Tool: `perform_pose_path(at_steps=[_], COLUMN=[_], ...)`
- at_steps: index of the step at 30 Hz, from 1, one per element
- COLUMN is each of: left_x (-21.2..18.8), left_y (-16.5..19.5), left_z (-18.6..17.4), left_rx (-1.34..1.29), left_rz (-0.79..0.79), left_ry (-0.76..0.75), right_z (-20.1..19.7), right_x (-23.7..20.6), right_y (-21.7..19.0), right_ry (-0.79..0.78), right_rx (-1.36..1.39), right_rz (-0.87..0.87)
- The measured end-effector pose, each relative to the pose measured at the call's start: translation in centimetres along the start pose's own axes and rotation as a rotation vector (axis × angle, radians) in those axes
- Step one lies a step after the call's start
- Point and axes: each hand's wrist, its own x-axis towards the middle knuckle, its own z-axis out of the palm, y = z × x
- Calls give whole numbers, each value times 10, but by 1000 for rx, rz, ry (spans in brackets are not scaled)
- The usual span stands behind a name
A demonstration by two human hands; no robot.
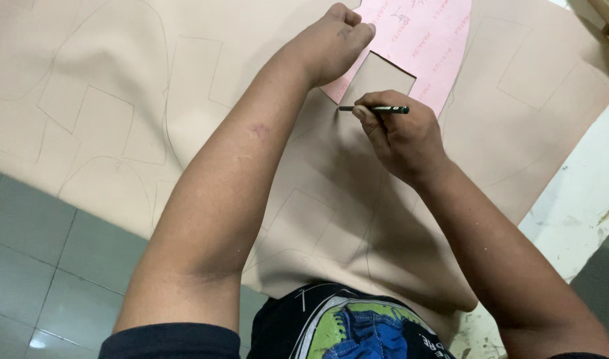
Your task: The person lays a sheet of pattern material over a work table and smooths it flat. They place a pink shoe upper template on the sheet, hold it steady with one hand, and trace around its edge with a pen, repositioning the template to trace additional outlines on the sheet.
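Pink template, one pencil, two hands.

a: the pink pattern card is running off the top edge, and its print is reading too small.
b: the right hand is hiding the green pencil's tip; the beige sheet is running past the frame.

The wide sheet is beige, crossed by thin grey traced outlines. The paper template is pink with faint red lettering. The pencil is dark green. Floor tiles are grey-green; the shirt is black with a green-and-blue print.
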Motion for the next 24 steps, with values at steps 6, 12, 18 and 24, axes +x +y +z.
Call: perform_pose_path(at_steps=[6, 12, 18, 24], left_x=[-4, -2, -17, -69], left_y=[9, 10, -2, -18], left_z=[-4, -4, 3, 56], left_rx=[-20, -74, 218, 357], left_rz=[-55, -45, 482, 285], left_ry=[-39, -32, 164, 423], right_z=[12, 33, 17, -22], right_x=[8, 30, -13, -148], right_y=[0, -3, -18, -57], right_ry=[53, 105, 153, -122], right_rx=[13, 121, 189, -187], right_rz=[-148, -110, 138, 531])
